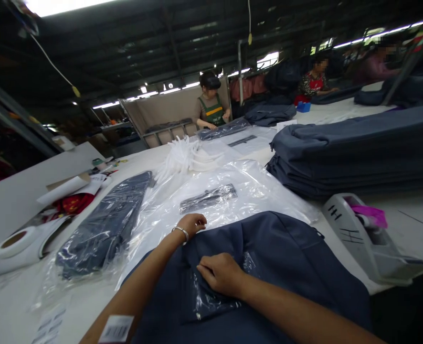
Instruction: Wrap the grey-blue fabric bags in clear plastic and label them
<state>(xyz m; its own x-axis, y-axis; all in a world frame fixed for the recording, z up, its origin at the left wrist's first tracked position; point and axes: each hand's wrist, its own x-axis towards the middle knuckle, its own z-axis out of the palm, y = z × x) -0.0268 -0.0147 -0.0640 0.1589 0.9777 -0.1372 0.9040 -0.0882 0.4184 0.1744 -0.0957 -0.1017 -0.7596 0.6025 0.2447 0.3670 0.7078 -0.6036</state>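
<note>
A dark blue fabric bag lies before me on the table. My left hand, with a bangle at its wrist, has its fingers curled at the bag's far left edge. Closed into a fist, my right hand rests on the bag's middle, over a clear plastic packet; what its fingers grip is hidden. A sticker with a barcode clings to my left forearm. Beyond the bag spreads a stack of clear plastic bags with a dark printed strip.
Left lies a plastic-wrapped dark blue bag, beside a white roll. On the right are piled dark blue bags and a grey tape dispenser. Across the table a person in a green apron handles a wrapped bag.
</note>
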